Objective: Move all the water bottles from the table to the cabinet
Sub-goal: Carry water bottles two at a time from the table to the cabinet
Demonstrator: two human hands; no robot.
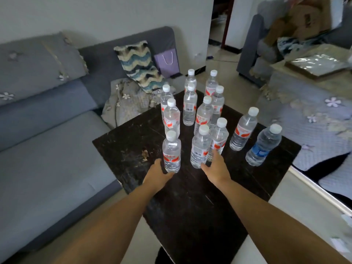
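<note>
left hand [159,173] fingers cupping nearest bottle [171,152], right hand [216,167] fingers spread against second bottle [201,147]

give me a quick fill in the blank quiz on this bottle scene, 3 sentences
1. The left hand wraps around the base of the nearest bottle, which has a ____ label.
2. The bottle farthest right is the only one with a ____ label.
3. All the bottles stand upright on a ____ table.

Missing words: red; blue; black

bottles [202,116] — clear, white-capped, upright | clustered on table [133,134]
</note>
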